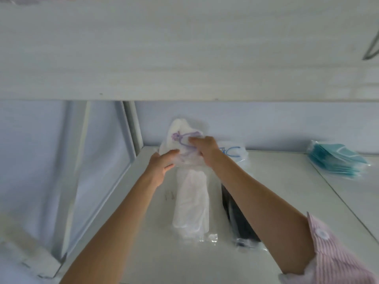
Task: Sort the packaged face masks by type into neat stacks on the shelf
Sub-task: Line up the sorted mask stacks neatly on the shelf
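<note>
Right hand (202, 145) and left hand (162, 163) both pinch a clear-wrapped white mask with purple print (180, 138), held above the back of the shelf (287, 191). Toward six o'clock lie a white stack (191, 201) and a black stack (235, 214); teal packs (338, 158) sit at three o'clock. Likely next: setting it squarely on a matching stack. No writing is readable.

A clear-wrapped white mask with purple ear loops (180, 138) is tilted up at the back of the white shelf (287, 181), above the far end of a stack of white packaged masks (191, 203). Just right of that stack lies a stack of black packaged masks (240, 222). A packet with blue loops (233, 153) lies behind the black stack. Well to the right sits a stack of teal packaged masks (338, 159).
</note>
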